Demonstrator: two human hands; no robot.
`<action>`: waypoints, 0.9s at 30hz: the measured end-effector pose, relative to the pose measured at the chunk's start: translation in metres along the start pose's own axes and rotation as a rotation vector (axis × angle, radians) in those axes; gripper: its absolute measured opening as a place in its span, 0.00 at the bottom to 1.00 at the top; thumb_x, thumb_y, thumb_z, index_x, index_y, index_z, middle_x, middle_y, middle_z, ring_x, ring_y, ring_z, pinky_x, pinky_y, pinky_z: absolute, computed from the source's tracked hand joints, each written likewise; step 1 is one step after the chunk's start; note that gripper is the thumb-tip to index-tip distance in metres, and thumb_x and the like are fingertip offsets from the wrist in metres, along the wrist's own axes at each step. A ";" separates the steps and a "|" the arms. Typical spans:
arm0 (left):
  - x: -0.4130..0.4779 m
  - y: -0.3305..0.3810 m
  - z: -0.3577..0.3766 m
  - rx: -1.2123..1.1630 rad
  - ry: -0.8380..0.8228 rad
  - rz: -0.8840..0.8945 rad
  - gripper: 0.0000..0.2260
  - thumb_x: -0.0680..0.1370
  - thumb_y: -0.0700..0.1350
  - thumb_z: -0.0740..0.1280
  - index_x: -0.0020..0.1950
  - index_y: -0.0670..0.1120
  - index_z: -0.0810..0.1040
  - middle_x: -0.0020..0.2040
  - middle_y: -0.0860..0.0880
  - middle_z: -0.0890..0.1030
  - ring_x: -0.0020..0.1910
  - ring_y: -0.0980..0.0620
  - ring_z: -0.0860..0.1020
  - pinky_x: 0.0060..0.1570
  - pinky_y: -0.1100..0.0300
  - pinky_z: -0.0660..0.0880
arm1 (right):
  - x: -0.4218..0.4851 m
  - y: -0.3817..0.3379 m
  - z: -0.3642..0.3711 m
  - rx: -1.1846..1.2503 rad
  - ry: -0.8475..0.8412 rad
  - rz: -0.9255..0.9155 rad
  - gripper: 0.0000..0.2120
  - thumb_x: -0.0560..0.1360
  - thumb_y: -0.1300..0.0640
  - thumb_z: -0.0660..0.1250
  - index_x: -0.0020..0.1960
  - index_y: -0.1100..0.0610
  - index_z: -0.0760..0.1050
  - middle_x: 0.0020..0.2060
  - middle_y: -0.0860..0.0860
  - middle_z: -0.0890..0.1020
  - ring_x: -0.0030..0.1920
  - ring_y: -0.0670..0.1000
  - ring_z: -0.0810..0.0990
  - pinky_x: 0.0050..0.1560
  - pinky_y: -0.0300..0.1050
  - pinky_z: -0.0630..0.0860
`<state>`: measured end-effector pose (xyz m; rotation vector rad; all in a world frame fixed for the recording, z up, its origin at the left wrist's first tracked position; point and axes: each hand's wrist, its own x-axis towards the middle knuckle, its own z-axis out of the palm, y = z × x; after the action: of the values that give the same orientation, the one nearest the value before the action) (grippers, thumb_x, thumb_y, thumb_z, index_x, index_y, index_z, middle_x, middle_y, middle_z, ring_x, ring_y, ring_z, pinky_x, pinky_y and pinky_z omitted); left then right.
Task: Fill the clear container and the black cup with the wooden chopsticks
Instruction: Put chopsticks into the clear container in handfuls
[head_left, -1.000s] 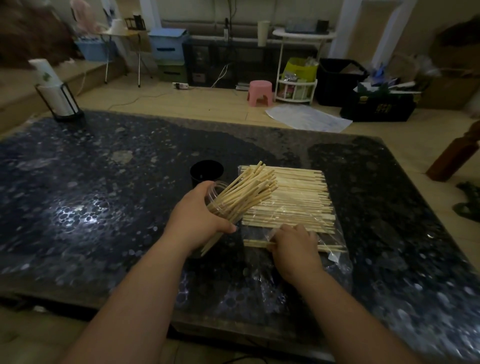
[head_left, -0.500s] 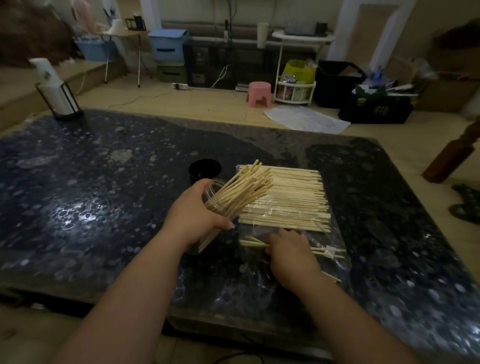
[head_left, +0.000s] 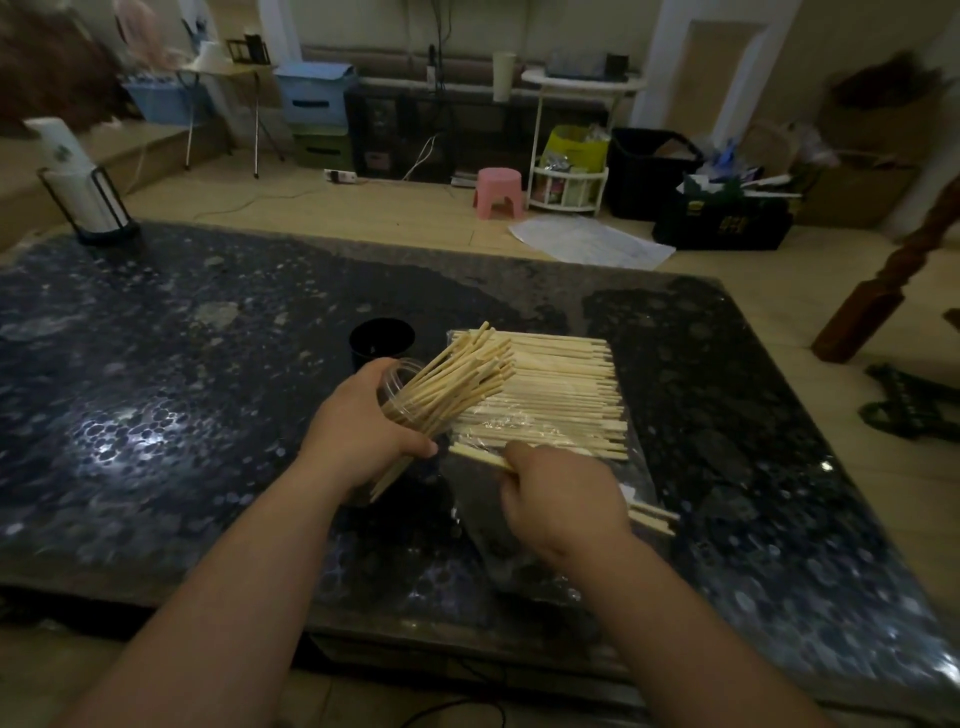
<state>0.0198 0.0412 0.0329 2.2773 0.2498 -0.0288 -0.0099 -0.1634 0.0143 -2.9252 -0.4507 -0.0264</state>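
left hand (head_left: 363, 436): fingers curled round tilted clear plastic container (head_left: 395, 382), part-filled with thin pale wooden chopsticks (head_left: 457, 382) | right hand (head_left: 563, 493): fingers closed on a few sticks, loose pile (head_left: 561, 395) just beyond fingertips | round black cup (head_left: 382, 340): just beyond left fingers, looks empty | handling: sticks judged light, stiff, smooth, prone to roll; grip bundle mid-length.

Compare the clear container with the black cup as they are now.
The clear container is see-through; the black cup is opaque. The container is tilted in the left hand; the cup stands upright, untouched. The container holds chopsticks; none stick out of the cup. Both are open-topped.
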 end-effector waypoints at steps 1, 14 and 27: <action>0.000 0.000 0.000 0.003 0.004 0.002 0.48 0.62 0.45 0.83 0.78 0.54 0.65 0.72 0.49 0.72 0.69 0.47 0.71 0.59 0.53 0.69 | -0.002 -0.001 -0.005 -0.031 0.036 -0.006 0.12 0.79 0.47 0.56 0.55 0.52 0.74 0.47 0.52 0.82 0.48 0.59 0.80 0.42 0.49 0.70; 0.005 -0.005 -0.006 0.016 -0.086 0.030 0.47 0.59 0.41 0.84 0.74 0.53 0.67 0.66 0.53 0.73 0.65 0.51 0.72 0.58 0.57 0.68 | 0.007 0.013 -0.027 -0.029 0.742 -0.245 0.18 0.80 0.49 0.58 0.35 0.55 0.75 0.32 0.51 0.77 0.35 0.54 0.71 0.38 0.48 0.65; 0.007 -0.003 -0.002 0.002 -0.135 0.066 0.43 0.58 0.39 0.83 0.68 0.55 0.68 0.62 0.52 0.74 0.61 0.50 0.73 0.54 0.56 0.69 | 0.013 0.012 -0.024 0.521 0.862 -0.081 0.12 0.80 0.53 0.65 0.50 0.60 0.83 0.47 0.47 0.71 0.45 0.44 0.72 0.43 0.38 0.73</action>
<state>0.0259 0.0459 0.0317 2.2734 0.1039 -0.1478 0.0065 -0.1753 0.0362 -2.1093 -0.3452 -0.9666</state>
